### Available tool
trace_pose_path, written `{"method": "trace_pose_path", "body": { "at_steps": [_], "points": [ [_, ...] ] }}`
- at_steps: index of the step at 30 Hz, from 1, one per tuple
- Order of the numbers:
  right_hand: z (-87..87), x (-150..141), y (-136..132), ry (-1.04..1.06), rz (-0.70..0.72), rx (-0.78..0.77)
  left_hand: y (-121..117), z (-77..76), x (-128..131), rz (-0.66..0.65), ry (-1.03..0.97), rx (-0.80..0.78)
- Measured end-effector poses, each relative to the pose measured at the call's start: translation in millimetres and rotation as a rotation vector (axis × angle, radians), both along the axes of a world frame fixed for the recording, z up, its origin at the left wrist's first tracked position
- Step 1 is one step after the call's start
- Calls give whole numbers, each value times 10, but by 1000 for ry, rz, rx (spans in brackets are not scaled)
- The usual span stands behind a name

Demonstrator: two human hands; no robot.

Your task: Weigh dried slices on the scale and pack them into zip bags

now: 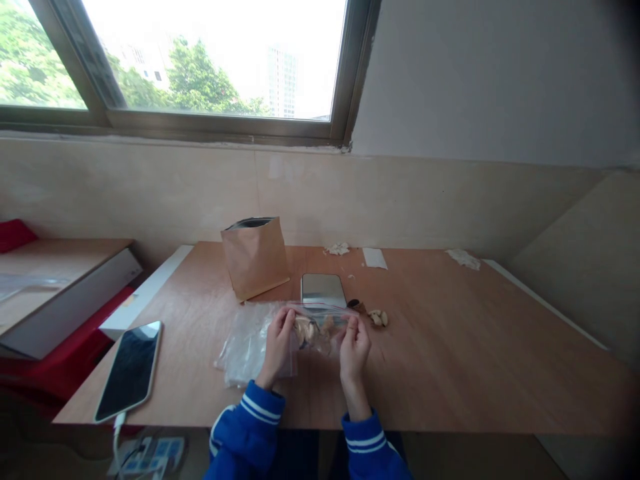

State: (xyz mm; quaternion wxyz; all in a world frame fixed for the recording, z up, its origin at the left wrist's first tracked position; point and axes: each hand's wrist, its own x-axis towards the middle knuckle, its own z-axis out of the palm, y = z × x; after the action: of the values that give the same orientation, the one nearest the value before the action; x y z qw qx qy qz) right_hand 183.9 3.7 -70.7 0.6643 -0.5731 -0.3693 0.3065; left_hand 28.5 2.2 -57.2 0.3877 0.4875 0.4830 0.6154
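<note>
A clear zip bag (320,341) with pale, dried-looking slices inside hangs between my two hands, just above the table. My left hand (279,340) pinches its upper left corner. At the upper right corner, my right hand (355,347) has its thumb and fingers closed on the zip edge. A stack of clear plastic bags (245,343) lies beneath and beside my left hand. Behind the held bag is a flat, silvery scale-like device (323,288), partly covered by it. Several pale pieces (379,317) lie on the table right of the bag, beside a small dark brown item (356,305).
A brown paper pouch (255,260) stands open-topped at the back left. A phone (131,370) with a white cable lies at the left edge. Crumpled tissue (338,249), a white paper piece (375,258) and another tissue (464,259) lie along the wall side.
</note>
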Motion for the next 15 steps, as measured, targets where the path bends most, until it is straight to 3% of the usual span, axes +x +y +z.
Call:
{"method": "trace_pose_path", "body": {
  "at_steps": [5,10,15],
  "points": [
    [-130,134,49,-24,119,-16,84,-178,1,-60,-13,-43],
    [-213,198,-2,-99,28,6,145,-363,-22,-101,54,-54],
    [-261,209,-14,-137,-53,43,130,-394,-26,-126,21,-72]
  ]
}}
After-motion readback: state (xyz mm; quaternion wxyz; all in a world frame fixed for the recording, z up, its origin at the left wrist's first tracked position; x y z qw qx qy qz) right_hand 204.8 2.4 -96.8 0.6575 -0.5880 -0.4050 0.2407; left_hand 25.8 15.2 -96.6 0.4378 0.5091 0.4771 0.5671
